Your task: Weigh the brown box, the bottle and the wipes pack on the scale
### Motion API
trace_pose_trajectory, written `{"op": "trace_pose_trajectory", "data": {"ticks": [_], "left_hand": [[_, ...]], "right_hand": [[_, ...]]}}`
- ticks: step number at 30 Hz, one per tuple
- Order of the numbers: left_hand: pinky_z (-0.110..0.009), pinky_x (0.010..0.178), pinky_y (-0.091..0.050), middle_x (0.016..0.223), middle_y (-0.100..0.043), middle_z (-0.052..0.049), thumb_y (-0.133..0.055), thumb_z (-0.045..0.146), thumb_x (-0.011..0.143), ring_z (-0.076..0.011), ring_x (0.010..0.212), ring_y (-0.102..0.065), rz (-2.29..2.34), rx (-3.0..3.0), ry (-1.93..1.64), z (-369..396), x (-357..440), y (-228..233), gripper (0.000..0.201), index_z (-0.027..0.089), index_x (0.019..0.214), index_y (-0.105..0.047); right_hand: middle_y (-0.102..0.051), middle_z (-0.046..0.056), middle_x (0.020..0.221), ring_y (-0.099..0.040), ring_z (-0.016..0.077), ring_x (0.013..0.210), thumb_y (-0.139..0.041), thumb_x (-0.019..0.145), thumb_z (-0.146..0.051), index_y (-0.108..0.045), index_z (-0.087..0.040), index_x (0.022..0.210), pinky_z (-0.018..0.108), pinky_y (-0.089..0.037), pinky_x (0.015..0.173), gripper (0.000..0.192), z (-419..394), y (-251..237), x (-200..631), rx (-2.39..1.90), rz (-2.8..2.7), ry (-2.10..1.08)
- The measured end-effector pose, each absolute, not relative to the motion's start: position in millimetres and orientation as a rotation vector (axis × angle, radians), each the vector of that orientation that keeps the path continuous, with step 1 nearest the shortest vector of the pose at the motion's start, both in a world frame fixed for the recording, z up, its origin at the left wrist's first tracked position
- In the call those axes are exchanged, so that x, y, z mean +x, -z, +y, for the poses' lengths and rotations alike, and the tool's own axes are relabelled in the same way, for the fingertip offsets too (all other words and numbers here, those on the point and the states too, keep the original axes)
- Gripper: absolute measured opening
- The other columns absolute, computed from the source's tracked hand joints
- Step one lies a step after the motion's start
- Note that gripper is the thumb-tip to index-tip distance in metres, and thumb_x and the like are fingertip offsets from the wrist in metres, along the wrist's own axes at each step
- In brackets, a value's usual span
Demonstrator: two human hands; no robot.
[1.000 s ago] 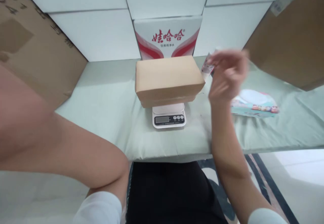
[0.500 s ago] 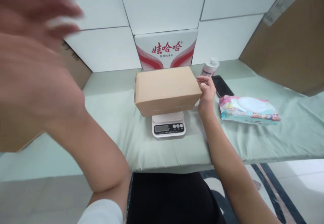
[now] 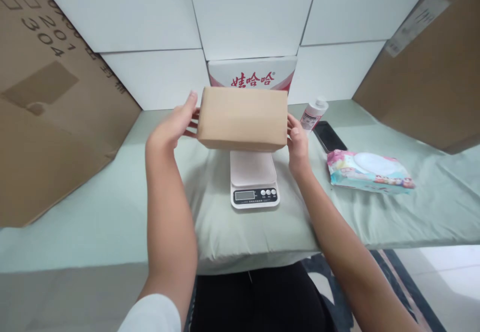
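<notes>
Gripping the cardboard box [image 3: 243, 118] at both ends, left hand [image 3: 173, 128] and right hand [image 3: 298, 144], keep it level above the scale [image 3: 254, 179].

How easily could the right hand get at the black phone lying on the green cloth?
Probably not at once: the right hand grips the brown cardboard box. Once freed, the black phone lies close beside it, with nothing between.

Plain tan box [image 3: 242, 117], white scale [image 3: 254, 177]
</notes>
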State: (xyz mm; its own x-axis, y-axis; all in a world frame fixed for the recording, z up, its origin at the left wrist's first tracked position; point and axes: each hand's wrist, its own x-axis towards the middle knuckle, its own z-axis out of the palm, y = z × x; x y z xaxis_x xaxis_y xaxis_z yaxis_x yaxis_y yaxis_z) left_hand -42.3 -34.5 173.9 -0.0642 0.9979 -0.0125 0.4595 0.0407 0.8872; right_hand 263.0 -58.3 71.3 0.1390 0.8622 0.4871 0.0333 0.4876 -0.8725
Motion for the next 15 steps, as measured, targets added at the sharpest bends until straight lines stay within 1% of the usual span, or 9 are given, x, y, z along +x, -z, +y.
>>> {"op": "trace_pose_trajectory", "data": {"ticks": [1,3,6,8,11,13,15], "left_hand": [[-0.045,0.091,-0.063,0.107,-0.079,-0.015,-0.026,0.094,0.09,-0.0365,0.112,-0.073,1.562,1.5,-1.047,-28,-42,-169,0.093,0.021,0.117,-0.078],[-0.042,0.094,-0.06,0.112,-0.079,-0.013,-0.019,0.093,0.092,-0.0335,0.117,-0.071,1.44,1.49,-1.149,-14,-40,-154,0.096,0.022,0.123,-0.076],[-0.04,0.095,-0.057,0.121,-0.079,-0.012,-0.019,0.091,0.094,-0.031,0.123,-0.068,1.284,1.443,-1.165,4,-33,-124,0.094,0.023,0.131,-0.073],[-0.039,0.093,-0.056,0.128,-0.078,-0.012,-0.022,0.089,0.094,-0.0302,0.127,-0.066,1.226,1.388,-1.171,14,-29,-103,0.091,0.024,0.134,-0.071],[-0.037,0.092,-0.055,0.137,-0.075,-0.011,-0.024,0.088,0.096,-0.0292,0.133,-0.063,1.19,1.331,-1.187,26,-26,-79,0.088,0.025,0.137,-0.069],[-0.038,0.094,-0.055,0.14,-0.074,-0.011,-0.025,0.086,0.097,-0.0298,0.138,-0.061,1.214,1.309,-1.17,33,-25,-71,0.086,0.024,0.137,-0.07],[-0.041,0.097,-0.055,0.143,-0.073,-0.01,-0.028,0.084,0.099,-0.0312,0.141,-0.059,1.292,1.273,-1.186,36,-22,-73,0.082,0.024,0.136,-0.071]], "right_hand": [[-0.064,0.006,0.153,-0.06,0.0293,0.143,-0.058,0.09,-0.082,-0.06,-0.033,0.146,0.05,-0.055,0.117,0.074,-50,-72,261,-0.863,-1.322,-0.715],[-0.058,0.007,0.16,-0.054,0.0295,0.151,-0.067,0.086,-0.08,-0.052,-0.034,0.154,0.053,-0.046,0.127,0.084,-29,-73,258,-0.819,-1.34,-0.703],[-0.052,0.008,0.166,-0.049,0.0293,0.156,-0.075,0.079,-0.081,-0.044,-0.033,0.161,0.055,-0.038,0.133,0.1,7,-67,257,-0.811,-1.336,-0.715],[-0.05,0.01,0.167,-0.046,0.03,0.158,-0.075,0.076,-0.084,-0.045,-0.031,0.161,0.056,-0.035,0.134,0.104,27,-59,257,-0.828,-1.34,-0.708],[-0.053,0.011,0.165,-0.044,0.0311,0.159,-0.07,0.077,-0.087,-0.051,-0.028,0.157,0.058,-0.033,0.135,0.102,46,-40,256,-0.89,-1.316,-0.668],[-0.056,0.012,0.162,-0.046,0.0328,0.157,-0.068,0.078,-0.088,-0.056,-0.025,0.154,0.059,-0.033,0.135,0.1,50,-32,253,-0.955,-1.287,-0.648],[-0.057,0.013,0.161,-0.049,0.0345,0.155,-0.066,0.079,-0.089,-0.06,-0.023,0.151,0.06,-0.033,0.135,0.098,46,-38,250,-1.016,-1.27,-0.628]]}}
